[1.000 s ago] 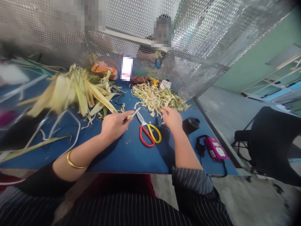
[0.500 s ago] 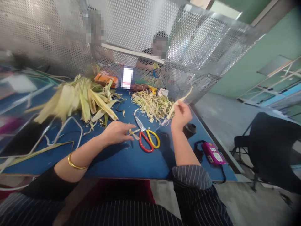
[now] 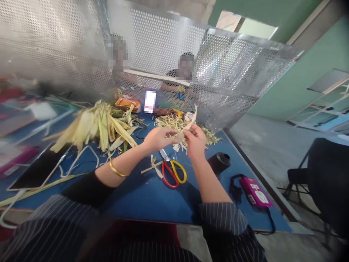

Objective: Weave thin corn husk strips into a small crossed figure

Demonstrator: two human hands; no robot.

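Note:
Between my two hands is a pale strip of husk (image 3: 180, 137), its thin tip pointing up past my right fingers. My left hand (image 3: 158, 139) pinches its lower left end, and my right hand (image 3: 196, 140) grips it further along. Below them, scissors with one red and one yellow handle (image 3: 170, 174) lie on the blue table, the blade tips partly hidden by my left hand. A small knotted piece of husk (image 3: 155, 166) rests left of the scissors. Behind my hands is a heap of shredded husk strips (image 3: 169, 122).
Large husks (image 3: 99, 123) are piled at the left, near a black tablet (image 3: 40, 165). A dark cylinder (image 3: 219, 162) and a purple packet (image 3: 255, 192) sit at the right. Beyond a perforated screen (image 3: 163, 40) are two people. A black chair (image 3: 324, 182) stands on the right.
My left hand has moved up and right from beside the small knotted piece and taken hold of the strip. My right hand has come left and down with it. The view has shifted slightly.

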